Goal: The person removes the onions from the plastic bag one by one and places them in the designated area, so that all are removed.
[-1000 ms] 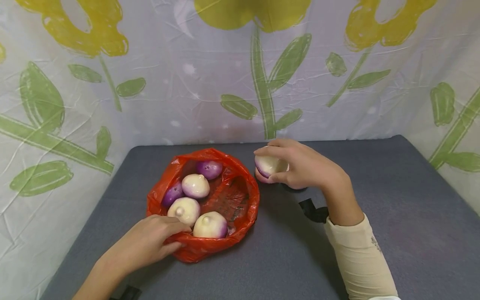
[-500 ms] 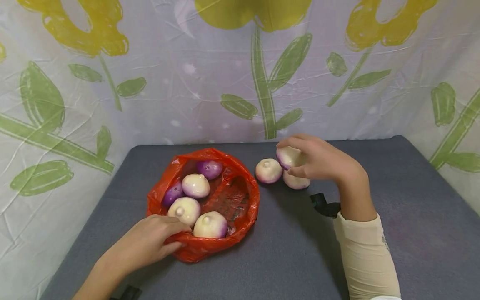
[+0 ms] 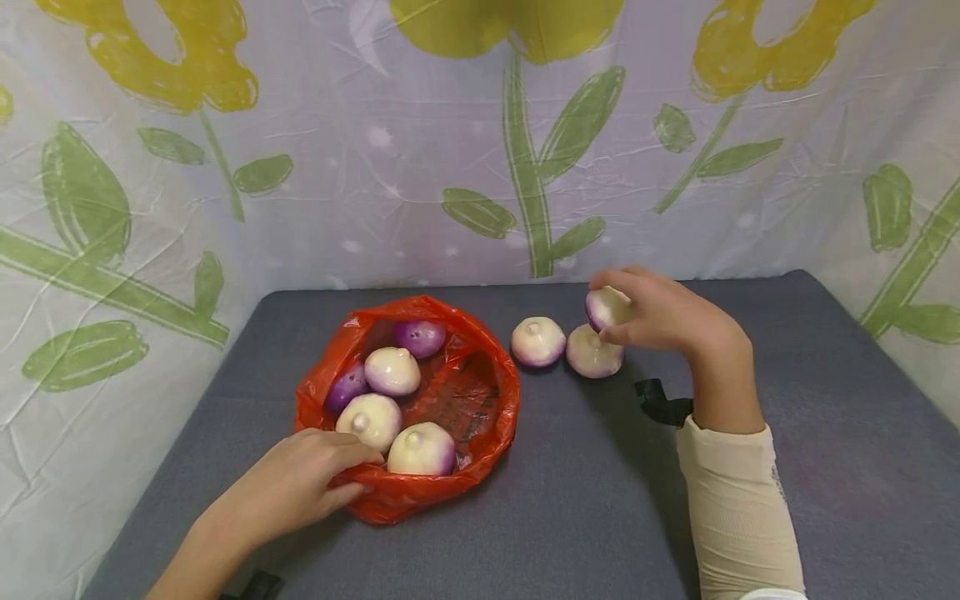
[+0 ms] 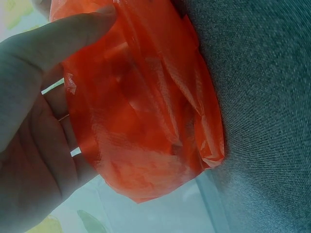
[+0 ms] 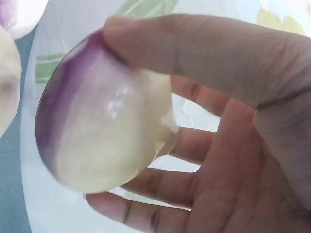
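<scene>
My left hand (image 3: 311, 475) pinches the near-left rim of a red plastic bag (image 3: 397, 497), thumb outside. In the left wrist view, that thumb presses on the bag's wall (image 4: 126, 107). Several purple-and-white turnips lie inside the bag, among them a pale one (image 3: 421, 450) at the front and a purple one (image 3: 420, 338) at the back. Raised at the right, my right hand (image 3: 667, 312) grips another turnip (image 3: 606, 307) between thumb and fingers; its purple side (image 5: 63, 111) faces away from the palm. Just below it sits a turnip (image 3: 594, 352) on the table, with another (image 3: 537, 342) beside the bag.
Everything stands on a dark grey table (image 3: 570, 500). A light cloth (image 3: 360, 192) printed with yellow flowers and green leaves hangs behind the table's back edge and along both sides. Black straps (image 3: 663, 407) sit at the wrists.
My right hand has moved right, carrying the gripped turnip away from the bag and over the right-hand table turnip. Both table turnips now show more fully. My left hand and the bag stay put.
</scene>
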A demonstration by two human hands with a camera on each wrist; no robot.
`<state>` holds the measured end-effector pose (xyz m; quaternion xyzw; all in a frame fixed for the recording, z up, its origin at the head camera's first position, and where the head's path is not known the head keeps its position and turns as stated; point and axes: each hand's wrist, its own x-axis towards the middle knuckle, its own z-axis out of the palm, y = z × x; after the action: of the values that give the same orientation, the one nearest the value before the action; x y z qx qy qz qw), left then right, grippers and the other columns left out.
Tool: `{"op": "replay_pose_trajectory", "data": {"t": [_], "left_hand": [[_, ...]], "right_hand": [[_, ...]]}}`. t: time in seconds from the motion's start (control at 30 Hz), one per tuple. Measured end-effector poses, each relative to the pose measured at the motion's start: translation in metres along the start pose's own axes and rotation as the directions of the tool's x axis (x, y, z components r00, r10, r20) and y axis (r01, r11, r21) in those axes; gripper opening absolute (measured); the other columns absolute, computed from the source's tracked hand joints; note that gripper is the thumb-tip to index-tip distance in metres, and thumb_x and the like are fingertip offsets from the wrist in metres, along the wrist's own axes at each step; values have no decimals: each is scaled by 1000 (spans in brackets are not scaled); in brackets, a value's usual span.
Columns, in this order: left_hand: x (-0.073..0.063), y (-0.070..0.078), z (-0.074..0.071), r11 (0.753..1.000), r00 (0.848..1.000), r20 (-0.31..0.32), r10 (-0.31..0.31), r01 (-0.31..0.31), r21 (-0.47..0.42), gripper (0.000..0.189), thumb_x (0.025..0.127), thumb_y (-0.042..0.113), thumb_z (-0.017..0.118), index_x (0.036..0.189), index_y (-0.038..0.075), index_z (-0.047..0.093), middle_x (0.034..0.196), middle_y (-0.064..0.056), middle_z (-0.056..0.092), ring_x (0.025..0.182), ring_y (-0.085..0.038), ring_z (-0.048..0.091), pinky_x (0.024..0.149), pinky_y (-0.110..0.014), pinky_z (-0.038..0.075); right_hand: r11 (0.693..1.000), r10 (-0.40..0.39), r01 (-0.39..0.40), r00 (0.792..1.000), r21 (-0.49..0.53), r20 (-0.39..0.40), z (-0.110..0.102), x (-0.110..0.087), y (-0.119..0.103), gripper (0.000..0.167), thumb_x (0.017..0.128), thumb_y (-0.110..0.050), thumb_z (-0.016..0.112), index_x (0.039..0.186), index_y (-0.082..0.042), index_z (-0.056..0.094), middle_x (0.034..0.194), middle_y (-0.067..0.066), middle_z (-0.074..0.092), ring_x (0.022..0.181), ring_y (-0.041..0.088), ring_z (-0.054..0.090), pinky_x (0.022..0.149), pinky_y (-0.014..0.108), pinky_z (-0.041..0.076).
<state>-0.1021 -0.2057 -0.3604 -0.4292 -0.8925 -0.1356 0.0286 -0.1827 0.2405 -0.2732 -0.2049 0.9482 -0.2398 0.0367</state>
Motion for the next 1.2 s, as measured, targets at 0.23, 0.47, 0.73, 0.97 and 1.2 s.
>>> {"op": "replay_pose_trajectory", "data": {"t": [0.23, 0.47, 0.73, 0.97, 1.2], "left_hand": [[0, 0, 1, 1000, 1000, -7, 6, -6, -1, 23, 82, 16, 81, 101, 24, 72, 91, 19, 63, 80, -2, 60, 72, -33, 55], [0, 0, 1, 1000, 1000, -7, 2, -2, 0, 23, 81, 16, 81, 101, 23, 73, 92, 18, 64, 81, -2, 61, 73, -33, 55], [1, 0, 2, 1000, 1000, -16, 11, -11, 1, 23, 81, 14, 81, 101, 22, 73, 92, 18, 64, 81, -2, 61, 73, -34, 55], [1, -1, 2, 1000, 1000, -10, 12, -12, 0, 23, 81, 15, 81, 101, 23, 72, 92, 18, 64, 80, -2, 61, 72, -33, 55], [1, 0, 1, 1000, 1000, 9, -1, 1, -8, 23, 82, 15, 81, 101, 24, 72, 90, 19, 62, 79, -1, 59, 72, -33, 55]], "right_hand": [[999, 37, -38, 999, 11, 27, -1, -3, 12, 40, 87, -17, 72, 124, -8, 59, 123, 17, 55, 101, 30, 51, 81, 44, 41], [997, 77, -77, 996, 0, 51, -2, -1, 22, 47, 83, -14, 76, 126, -7, 57, 125, 21, 53, 97, 32, 52, 75, 43, 42], [990, 139, -135, 986, -43, 89, 1, 3, 35, 53, 84, -9, 72, 133, -3, 54, 129, 27, 51, 99, 35, 52, 79, 48, 44], [985, 170, -162, 973, -66, 155, 5, 6, 46, 53, 82, -9, 74, 132, -2, 56, 115, 19, 59, 89, 30, 52, 74, 44, 43], [980, 196, -186, 964, -73, 182, 6, 7, 50, 54, 80, -9, 72, 131, -3, 56, 100, 14, 58, 78, 26, 51, 64, 37, 40]]}}
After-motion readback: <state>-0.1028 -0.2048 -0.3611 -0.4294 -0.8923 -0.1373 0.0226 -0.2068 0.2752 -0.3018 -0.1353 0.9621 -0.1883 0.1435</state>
